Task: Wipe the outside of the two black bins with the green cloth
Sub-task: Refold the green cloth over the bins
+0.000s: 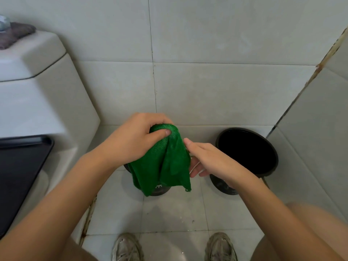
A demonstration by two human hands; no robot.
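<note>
My left hand [135, 136] grips the bunched top of the green cloth [165, 164], which hangs down in folds. My right hand [209, 159] is at the cloth's right edge, fingers spread apart, touching or nearly touching it without a clear grip. One black bin [250, 153] stands open on the floor to the right by the wall corner, its dark inside showing. The other black bin [160, 191] sits directly under the cloth; only a bit of its base shows beneath the cloth's lower edge.
A white toilet cistern [37, 87] fills the left side, with a dark cloth [15, 34] on its lid and a black toilet seat lid [20, 172] below. Tiled walls close in behind and on the right. My two shoes [126, 247] stand on the tiled floor.
</note>
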